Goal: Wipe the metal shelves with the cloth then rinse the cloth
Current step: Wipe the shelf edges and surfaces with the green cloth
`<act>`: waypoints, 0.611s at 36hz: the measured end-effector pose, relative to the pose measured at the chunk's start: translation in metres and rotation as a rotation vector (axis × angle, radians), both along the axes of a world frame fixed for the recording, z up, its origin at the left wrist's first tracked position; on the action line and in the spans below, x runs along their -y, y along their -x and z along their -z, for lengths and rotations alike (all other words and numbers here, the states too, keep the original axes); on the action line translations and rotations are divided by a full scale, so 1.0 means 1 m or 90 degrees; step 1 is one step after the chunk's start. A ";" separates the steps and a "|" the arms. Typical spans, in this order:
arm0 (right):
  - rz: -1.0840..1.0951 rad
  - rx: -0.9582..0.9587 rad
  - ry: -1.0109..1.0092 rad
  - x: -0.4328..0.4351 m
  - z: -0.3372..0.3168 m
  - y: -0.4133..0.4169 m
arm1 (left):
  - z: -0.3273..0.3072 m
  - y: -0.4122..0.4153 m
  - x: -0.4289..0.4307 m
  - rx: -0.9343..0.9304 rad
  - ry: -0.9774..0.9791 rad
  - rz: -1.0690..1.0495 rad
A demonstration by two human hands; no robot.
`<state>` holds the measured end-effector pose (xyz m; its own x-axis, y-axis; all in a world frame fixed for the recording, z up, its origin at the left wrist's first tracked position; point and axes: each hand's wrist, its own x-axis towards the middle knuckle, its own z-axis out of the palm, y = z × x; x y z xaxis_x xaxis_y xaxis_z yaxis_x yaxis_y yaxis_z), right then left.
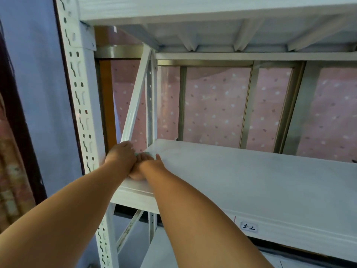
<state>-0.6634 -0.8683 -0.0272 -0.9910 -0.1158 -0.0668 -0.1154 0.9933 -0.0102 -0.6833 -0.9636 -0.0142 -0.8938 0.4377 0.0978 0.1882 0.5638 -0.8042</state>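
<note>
A white metal shelf (251, 180) runs across the middle of the view, with another shelf (193, 8) above it. My left hand (120, 156) and my right hand (150, 163) meet at the shelf's left end, at the foot of a white diagonal brace (135, 101). Both have their fingers curled, touching each other. Only a small sliver of pale green cloth (137, 154) shows between them; the rest is hidden under the hands. My right thumb sticks up over the shelf surface.
A perforated white upright post (81, 105) stands just left of my hands. Behind the shelving is a window frame with pink dotted covering (216, 105). A label reading 3-2 (248, 227) is on the shelf's front edge. A lower shelf (160, 252) lies below.
</note>
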 end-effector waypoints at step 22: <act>0.043 -0.006 0.044 -0.015 -0.004 0.035 | 0.010 0.079 0.001 0.009 0.037 0.090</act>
